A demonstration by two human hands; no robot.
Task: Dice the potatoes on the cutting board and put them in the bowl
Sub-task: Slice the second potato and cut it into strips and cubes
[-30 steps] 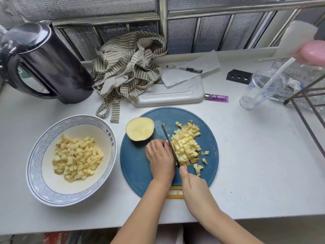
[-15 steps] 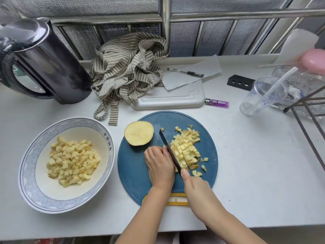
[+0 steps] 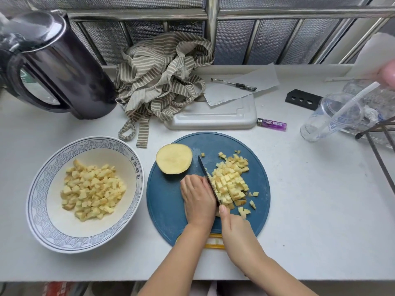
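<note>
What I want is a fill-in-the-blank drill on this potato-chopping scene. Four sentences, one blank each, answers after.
1. The right hand grips a ____ whose blade stands beside the diced pile.
2. The uncut potato half lies on the blue ____.
3. The bowl stands to the ____ of the potato half.
4. On the sheet of paper lies a black ____.

Missing words: knife; cutting board; left; pen.
</note>
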